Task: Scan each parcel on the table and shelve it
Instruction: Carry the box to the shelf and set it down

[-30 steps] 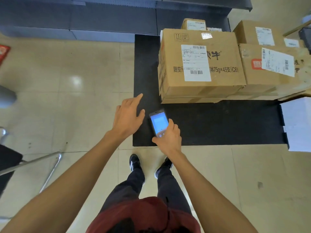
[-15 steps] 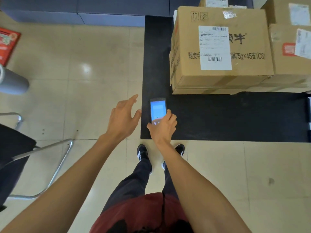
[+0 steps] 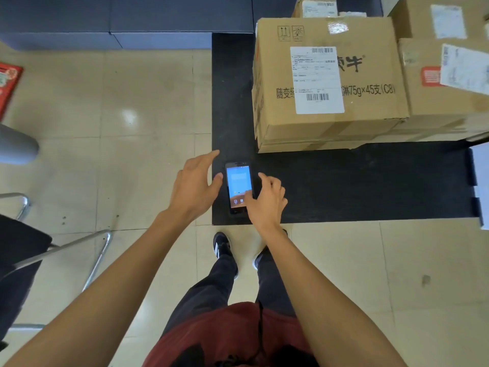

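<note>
**parcelguy:** Head view, going left to right, what do you see? I get a red packet [image 3: 8, 86] at the far left edge of the floor, a grey rounded thing [image 3: 16, 147] below it, and a chair [image 3: 60, 250] with a chrome frame in the lower left.

**shelfrat:** Yep. Then the left hand [image 3: 194, 188], fingers straight and spread, holding nothing, hovering right over the left edge of the black mat [image 3: 357, 186]. Its thumb is just beside the phone [image 3: 238, 187], can't tell if it actually touches.

**parcelguy:** And the phone itself?

**shelfrat:** Right hand [image 3: 267, 201] grips it from the right side, thumb resting on the lower part of the lit blue screen. It's held upright over the mat's front left corner, above the person's black shoes [image 3: 223, 246].

**parcelguy:** Parcels?

**shelfrat:** Big box [image 3: 370, 75] sits toward the back of the mat, white label [image 3: 317, 79] with barcodes facing up, well apart from the phone. Touching its right side is a second box [image 3: 444, 99] with a red mark and its own label. Two more boxes behind them at the top edge, one small [image 3: 315, 7], one at the top right corner [image 3: 436, 17]. Something white [image 3: 481, 186] at the mat's right edge, cut off.
</note>
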### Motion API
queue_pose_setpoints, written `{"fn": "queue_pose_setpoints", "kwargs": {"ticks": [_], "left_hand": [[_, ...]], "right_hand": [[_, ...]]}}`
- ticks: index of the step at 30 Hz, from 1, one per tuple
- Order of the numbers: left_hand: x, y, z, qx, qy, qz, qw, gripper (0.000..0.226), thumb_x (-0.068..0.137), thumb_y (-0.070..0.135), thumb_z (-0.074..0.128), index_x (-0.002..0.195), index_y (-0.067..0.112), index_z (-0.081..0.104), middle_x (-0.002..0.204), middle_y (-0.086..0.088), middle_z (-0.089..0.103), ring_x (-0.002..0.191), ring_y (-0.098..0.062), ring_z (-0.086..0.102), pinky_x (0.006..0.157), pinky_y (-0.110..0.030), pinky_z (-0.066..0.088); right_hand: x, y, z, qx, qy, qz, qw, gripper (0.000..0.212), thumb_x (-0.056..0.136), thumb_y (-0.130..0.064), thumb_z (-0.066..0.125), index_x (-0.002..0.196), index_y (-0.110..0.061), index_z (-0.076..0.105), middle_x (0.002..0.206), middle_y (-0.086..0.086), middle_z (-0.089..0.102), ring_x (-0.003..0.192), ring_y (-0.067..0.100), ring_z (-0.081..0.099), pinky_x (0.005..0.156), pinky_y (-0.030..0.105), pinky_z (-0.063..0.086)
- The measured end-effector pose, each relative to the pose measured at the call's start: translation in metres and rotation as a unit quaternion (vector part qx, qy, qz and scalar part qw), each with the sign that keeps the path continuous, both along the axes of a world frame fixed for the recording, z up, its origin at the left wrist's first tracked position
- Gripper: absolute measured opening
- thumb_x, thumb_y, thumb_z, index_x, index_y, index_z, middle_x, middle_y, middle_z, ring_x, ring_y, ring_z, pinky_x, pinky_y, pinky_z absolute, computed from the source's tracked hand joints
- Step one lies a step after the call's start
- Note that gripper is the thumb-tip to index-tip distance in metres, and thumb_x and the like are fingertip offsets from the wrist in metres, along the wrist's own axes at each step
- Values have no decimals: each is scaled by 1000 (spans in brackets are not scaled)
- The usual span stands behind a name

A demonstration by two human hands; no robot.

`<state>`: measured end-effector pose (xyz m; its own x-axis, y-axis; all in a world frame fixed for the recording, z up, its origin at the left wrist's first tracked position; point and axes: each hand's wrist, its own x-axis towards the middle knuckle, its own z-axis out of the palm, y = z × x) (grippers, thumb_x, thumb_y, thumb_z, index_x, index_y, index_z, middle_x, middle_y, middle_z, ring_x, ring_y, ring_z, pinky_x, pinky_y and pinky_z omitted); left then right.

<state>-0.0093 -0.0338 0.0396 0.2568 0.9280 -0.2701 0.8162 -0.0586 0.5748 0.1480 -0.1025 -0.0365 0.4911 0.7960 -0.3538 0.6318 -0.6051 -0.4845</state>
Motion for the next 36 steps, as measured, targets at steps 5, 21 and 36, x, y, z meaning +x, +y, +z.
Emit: {"fn": "queue_pose_setpoints", "kwargs": {"ticks": [5,21,36], "left_hand": [[30,19,9,15,-35,-22,999,59,100,28,62,154,25,38,158,-1,42,145,-22,37,114,-38,36],[151,55,32,72,-53,-44,995,82,89,22,74,156,42,30,170,6,-1,157,-21,7,112,-46,37],[142,43,30,95,-42,-6,995,68,89,25,77,148,36,45,171,9,5,150,-24,32,106,-50,48]], "right_hand": [[74,-2,53,137,-9,-49,989,51,93,-24,70,141,-25,54,144,-1,44,130,17,44,102,32,30],[281,33,126,149,-68,46,985,74,93,-21,73,156,-24,34,166,8,20,152,27,20,123,50,28],[265,29,109,193,-21,73,978,59,85,-20,81,134,-18,48,164,4,20,151,23,24,121,49,32]]}}
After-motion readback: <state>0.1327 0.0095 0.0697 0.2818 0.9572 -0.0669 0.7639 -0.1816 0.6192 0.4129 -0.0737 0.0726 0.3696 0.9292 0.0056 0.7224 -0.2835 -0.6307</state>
